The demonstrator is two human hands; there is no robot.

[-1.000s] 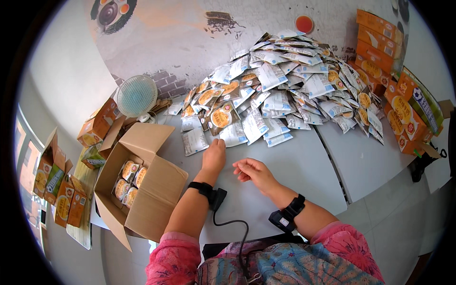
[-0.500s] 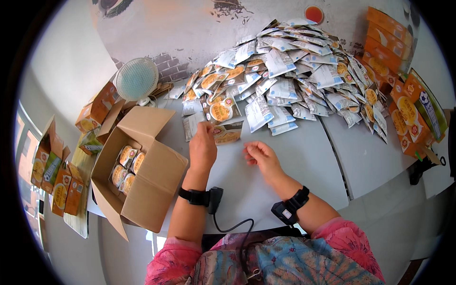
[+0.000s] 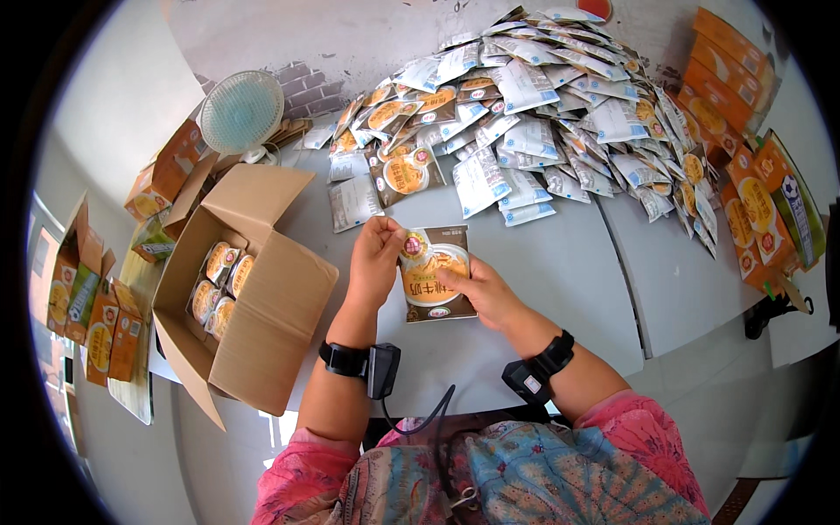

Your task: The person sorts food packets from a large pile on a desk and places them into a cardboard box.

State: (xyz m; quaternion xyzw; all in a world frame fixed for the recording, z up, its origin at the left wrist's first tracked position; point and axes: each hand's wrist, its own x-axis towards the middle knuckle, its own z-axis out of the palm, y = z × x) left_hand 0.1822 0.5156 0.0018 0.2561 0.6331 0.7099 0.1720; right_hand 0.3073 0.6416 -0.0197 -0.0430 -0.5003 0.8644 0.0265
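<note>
A brown food pouch (image 3: 435,296) with a bowl pictured on its front is held upright over the grey table (image 3: 560,297). My left hand (image 3: 376,258) pinches its upper left corner. On the right edge, my right hand (image 3: 486,293) grips it, thumb across the front. Just beyond lies another brown pouch (image 3: 406,176), face up, beside a silver-backed pouch (image 3: 354,203). To the left stands an open cardboard box (image 3: 284,306) with several pouches (image 3: 221,293) standing inside.
A large heap of pouches (image 3: 534,136) covers the back of the table. A pale fan (image 3: 241,114) stands behind the box. Orange cartons (image 3: 757,206) are stacked at right, and more orange cartons (image 3: 103,337) at far left. A dark cable (image 3: 433,411) hangs between my forearms.
The pouch, earlier only in my left hand and tilted away, now faces up nearer me. My right hand, formerly apart, has closed on its right edge. The view has shifted slightly.
</note>
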